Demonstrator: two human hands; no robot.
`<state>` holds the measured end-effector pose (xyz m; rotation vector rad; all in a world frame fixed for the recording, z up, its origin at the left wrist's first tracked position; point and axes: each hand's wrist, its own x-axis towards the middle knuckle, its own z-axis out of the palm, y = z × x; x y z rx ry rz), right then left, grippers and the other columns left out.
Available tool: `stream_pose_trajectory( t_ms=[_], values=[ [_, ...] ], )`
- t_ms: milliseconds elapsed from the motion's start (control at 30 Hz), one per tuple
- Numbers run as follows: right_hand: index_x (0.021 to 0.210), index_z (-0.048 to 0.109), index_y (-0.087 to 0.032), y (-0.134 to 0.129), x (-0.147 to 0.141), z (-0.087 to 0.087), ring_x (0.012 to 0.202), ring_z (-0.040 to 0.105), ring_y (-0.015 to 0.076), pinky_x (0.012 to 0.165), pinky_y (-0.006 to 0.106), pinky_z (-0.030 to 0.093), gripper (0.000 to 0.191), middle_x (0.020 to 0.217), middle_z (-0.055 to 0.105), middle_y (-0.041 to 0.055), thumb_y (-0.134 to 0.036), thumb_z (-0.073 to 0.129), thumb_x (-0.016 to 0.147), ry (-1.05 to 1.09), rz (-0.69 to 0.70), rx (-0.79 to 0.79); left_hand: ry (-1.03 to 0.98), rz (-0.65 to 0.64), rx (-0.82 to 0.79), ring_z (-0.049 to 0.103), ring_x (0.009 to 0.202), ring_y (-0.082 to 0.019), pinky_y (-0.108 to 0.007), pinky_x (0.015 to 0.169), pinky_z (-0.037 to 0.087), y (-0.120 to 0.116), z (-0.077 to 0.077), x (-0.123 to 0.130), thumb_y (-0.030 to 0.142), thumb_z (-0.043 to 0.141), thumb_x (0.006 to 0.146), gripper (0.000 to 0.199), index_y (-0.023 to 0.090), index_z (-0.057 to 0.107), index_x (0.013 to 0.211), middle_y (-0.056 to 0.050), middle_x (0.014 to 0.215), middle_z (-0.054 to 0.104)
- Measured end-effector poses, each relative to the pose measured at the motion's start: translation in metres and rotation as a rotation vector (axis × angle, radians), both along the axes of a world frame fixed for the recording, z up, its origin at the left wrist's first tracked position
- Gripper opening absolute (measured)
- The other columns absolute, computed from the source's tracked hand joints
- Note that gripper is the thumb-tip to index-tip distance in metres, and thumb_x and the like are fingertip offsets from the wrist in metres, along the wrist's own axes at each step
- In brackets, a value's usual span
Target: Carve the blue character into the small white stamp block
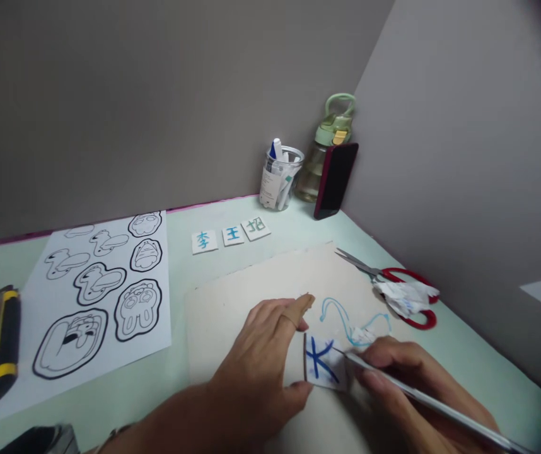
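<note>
Square tile [323, 362]: between the left and right fingers, flat on the board; white face, thick blue strokes, a thin dark edge on the side toward the left fingers.
Tile handling: I judge it light, stiff and apt to skid; the strokes might smear, so I'd take opposite edges and stay off the face.
Left fingers [297, 396]: spread, gripping nothing, thumb at the tile's near corner; a tan band [289, 314] wraps the index.
Right fingers [393, 353]: pinched around the slim tool [422, 396], its fine tip at the tile's face; I can't tell whether it touches.
Tool handling: straight, smooth, silvery; probably light and a little slippery, so I'd grip low, behind the tip.
Board [232, 315]: pale, matte, under the left fingers; blue curves [341, 309] just beyond the tile.
Past the right fingers: scissors [396, 273], slender metal blades, red loops, crumpled white paper [405, 297] against them, on the smooth pale-green desk [123, 397].
</note>
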<state>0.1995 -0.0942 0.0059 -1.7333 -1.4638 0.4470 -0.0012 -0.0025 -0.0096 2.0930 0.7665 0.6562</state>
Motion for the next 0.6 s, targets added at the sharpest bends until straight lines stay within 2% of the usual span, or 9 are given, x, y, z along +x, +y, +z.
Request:
stream_pose_trajectory(
  t_ms=[100, 233, 467, 600],
  values=[
    [0.082, 0.068, -0.026, 0.0041, 0.0003, 0.0050, 0.069, 0.069, 0.0196, 0.056, 0.023, 0.056, 0.014, 0.076, 0.071, 0.0029, -0.036, 0.063, 0.091, 0.060, 0.058, 0.006, -0.005, -0.015, 0.017, 0.044, 0.130, -0.028, -0.051, 0.116, 0.030, 0.0001, -0.0007, -0.0006, 0.005, 0.061, 0.070, 0.085, 0.017, 0.028, 0.148, -0.010, 0.129, 0.060],
    [0.075, 0.067, -0.026, 0.0077, 0.0018, 0.0098, 0.066, 0.065, 0.0191, 0.052, 0.023, 0.053, 0.023, 0.071, 0.067, 0.0024, -0.039, 0.061, 0.093, 0.119, 0.086, -0.009, -0.004, -0.013, 0.039, 0.047, 0.129, -0.028, -0.053, 0.116, 0.029, -0.0007, -0.0020, -0.0008, 0.004, 0.059, 0.071, 0.085, 0.021, 0.026, 0.148, -0.007, 0.127, 0.063],
    [0.079, 0.063, -0.025, 0.0053, 0.0032, 0.0060, 0.073, 0.070, 0.0212, 0.049, 0.022, 0.050, 0.022, 0.074, 0.070, 0.0027, -0.041, 0.059, 0.094, 0.143, 0.114, -0.098, 0.021, -0.014, 0.083, 0.044, 0.135, -0.027, -0.054, 0.119, 0.028, -0.0012, -0.0035, -0.0016, 0.003, 0.054, 0.072, 0.081, 0.022, 0.029, 0.146, -0.005, 0.134, 0.063],
    [0.078, 0.063, -0.025, 0.0055, 0.0007, 0.0039, 0.074, 0.070, 0.0192, 0.055, 0.021, 0.053, 0.022, 0.077, 0.071, 0.0021, -0.037, 0.056, 0.096, 0.121, 0.137, -0.073, 0.035, -0.012, 0.122, 0.044, 0.137, -0.025, -0.052, 0.120, 0.028, -0.0016, -0.0048, -0.0009, 0.002, 0.052, 0.072, 0.081, 0.022, 0.029, 0.146, -0.003, 0.135, 0.064]
  ],
)
